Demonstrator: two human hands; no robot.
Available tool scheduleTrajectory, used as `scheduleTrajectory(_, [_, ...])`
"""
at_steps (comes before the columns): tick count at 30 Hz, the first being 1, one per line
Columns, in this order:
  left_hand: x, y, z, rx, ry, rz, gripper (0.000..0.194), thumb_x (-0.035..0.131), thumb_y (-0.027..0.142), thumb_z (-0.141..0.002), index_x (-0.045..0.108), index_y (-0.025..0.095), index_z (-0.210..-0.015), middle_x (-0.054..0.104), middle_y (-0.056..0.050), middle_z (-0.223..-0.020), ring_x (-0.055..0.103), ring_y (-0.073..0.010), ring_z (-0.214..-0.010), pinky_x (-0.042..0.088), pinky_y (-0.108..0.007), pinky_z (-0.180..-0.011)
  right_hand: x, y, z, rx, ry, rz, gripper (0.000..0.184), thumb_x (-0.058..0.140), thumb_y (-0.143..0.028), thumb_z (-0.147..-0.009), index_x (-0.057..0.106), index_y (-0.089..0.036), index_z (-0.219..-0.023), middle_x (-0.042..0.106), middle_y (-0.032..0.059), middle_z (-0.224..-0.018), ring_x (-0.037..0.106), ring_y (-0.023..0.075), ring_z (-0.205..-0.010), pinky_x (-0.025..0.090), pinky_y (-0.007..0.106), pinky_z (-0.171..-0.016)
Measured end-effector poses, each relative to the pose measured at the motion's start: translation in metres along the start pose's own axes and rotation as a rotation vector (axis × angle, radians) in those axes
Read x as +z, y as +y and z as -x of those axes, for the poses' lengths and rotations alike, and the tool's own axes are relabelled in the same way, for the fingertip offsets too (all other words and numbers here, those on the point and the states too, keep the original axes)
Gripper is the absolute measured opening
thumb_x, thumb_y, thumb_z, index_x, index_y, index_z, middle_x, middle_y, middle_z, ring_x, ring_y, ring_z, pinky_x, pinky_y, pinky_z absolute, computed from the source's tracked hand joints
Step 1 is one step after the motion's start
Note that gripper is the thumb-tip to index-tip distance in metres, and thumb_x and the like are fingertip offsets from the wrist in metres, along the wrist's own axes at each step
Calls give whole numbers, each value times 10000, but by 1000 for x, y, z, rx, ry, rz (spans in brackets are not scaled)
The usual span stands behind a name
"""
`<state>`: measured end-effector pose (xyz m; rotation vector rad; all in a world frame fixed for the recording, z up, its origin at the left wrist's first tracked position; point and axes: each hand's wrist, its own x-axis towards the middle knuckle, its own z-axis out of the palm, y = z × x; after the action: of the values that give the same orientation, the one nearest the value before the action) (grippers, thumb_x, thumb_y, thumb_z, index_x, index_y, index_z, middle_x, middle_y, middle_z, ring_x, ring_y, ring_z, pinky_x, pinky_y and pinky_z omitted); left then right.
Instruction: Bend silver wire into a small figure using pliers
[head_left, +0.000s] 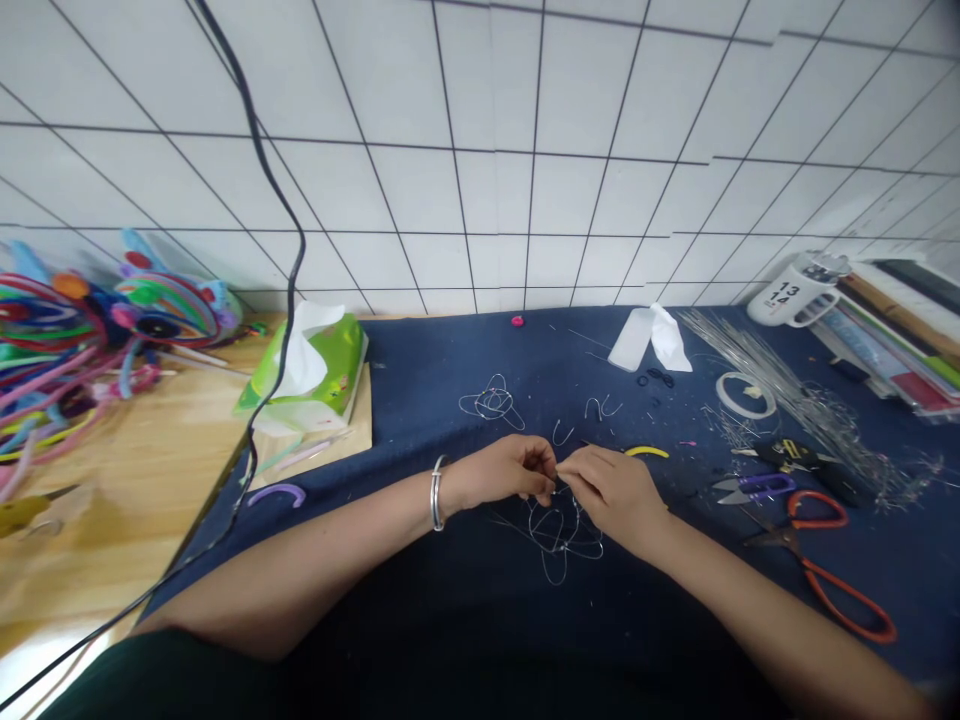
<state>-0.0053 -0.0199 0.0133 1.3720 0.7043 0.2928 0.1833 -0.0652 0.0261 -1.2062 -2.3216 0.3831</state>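
A looped frame of thin silver wire [559, 546] hangs between my hands, its loops spread below them. My left hand [510, 470], with a silver bangle on the wrist, is closed with thumb and fingers pinching the upper part of the wire. Meeting it from the right, my right hand [611, 492] also pinches the wire; the exact spot is hidden by the fingers. Beyond my hands lies a similar wire frame [493, 402]. Small bent wire hooks [562, 432] rest nearby. A yellow curved handle [646, 452] shows just past my right hand, partly covered by it.
To the right lie orange-handled scissors [825, 570], purple-handled snips [757, 487], a wire coil [745, 395] and bundled wires [772, 370]. A white mug [787, 295] stands behind. On the left are a tissue pack [322, 370], a black cable [291, 290] and colourful pipe cleaners [60, 380].
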Motion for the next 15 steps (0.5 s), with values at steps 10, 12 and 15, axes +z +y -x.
scheduleTrajectory(10, [-1, -3, -1, 5, -13, 3, 141, 535, 115, -728, 530, 138, -867, 640, -35, -733, 601, -119, -684, 401, -213, -556, -5, -2, -2, 147, 23, -115, 164, 415, -223, -833, 579, -225, -827, 610, -8, -774, 557, 102, -726, 419, 232, -652])
scheduleTrajectory(12, [-1, -3, -1, 6, -19, 10, 130, 541, 124, -730, 528, 136, -859, 637, -34, -731, 606, -120, -683, 400, -211, -551, -4, -1, -1, 115, 38, -92, 173, 407, -220, -838, 579, -218, -833, 611, -2, -773, 556, 104, -726, 420, 236, -654])
scheduleTrajectory(15, [-1, -3, -2, 2, -12, 6, 114, 548, 152, -742, 523, 132, -851, 632, -33, -717, 613, -126, -681, 404, -213, -547, -1, 2, 1, 37, 45, -61, 175, 406, -211, -842, 579, -214, -864, 616, 7, -808, 553, 111, -759, 421, 253, -692])
